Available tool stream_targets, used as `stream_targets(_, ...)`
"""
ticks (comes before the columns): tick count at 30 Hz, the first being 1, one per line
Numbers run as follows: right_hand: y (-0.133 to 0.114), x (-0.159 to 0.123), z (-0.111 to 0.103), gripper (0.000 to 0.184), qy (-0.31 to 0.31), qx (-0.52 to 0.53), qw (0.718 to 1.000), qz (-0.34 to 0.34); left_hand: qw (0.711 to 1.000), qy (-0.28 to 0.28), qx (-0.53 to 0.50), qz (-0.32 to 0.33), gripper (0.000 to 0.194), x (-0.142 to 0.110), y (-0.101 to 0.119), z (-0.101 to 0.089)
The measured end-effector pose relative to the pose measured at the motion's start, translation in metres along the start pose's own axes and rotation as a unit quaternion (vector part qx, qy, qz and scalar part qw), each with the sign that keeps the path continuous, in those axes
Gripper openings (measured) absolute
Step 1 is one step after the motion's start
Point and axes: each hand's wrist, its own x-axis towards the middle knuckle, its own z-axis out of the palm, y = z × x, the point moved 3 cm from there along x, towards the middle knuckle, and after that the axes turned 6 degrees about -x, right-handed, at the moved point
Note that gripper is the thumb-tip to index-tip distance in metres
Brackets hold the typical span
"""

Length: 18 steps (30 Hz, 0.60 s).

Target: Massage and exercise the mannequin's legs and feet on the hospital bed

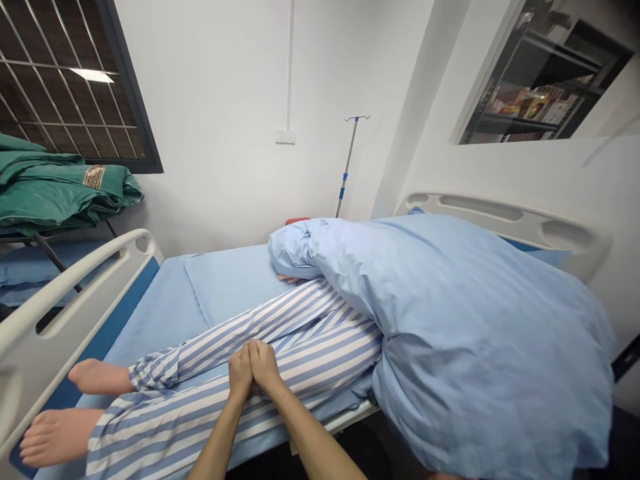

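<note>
My left hand (241, 371) and my right hand (264, 363) are side by side and touching, fingers curled in, with nothing showing in them. Both are above the near leg of striped pajama pants (310, 357), worn by a figure lying on the bed. Whether my hands touch the cloth I cannot tell. The figure's bare feet (65, 437) point to the left. A bunched light-blue quilt (465, 320) covers its upper body, and a bit of its hand (289, 278) shows under the quilt's edge.
A white footboard (75, 277) stands at the left, a headboard (530, 223) at the right. Behind the bed rises an IV pole (349, 163). Green folded cloth (65, 193) lies on another bed or rack at the left. A wall socket (285, 137) is on the far wall.
</note>
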Motion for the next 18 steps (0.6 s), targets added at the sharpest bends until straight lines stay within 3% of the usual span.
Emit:
stream_targets(4,0.0,-0.007,-0.012,0.043,-0.017,-0.071,0.997,-0.037,1.0,-0.012,0.024,0.015,0.049,-0.002,0.001,0.002)
stream_targets(9,0.012,-0.016,-0.007,0.043,-0.025,-0.119,0.992,-0.027,1.0,-0.027,-0.014,-0.006,0.047,-0.002,-0.004,0.004)
stream_targets(13,0.016,-0.014,-0.008,0.045,0.001,-0.046,0.999,-0.024,0.995,-0.028,-0.089,-0.039,0.044,0.001,-0.001,0.013)
stream_targets(18,0.027,-0.008,-0.016,0.05,0.056,0.106,0.992,0.029,0.967,0.022,-0.221,-0.127,0.047,-0.003,0.017,0.034)
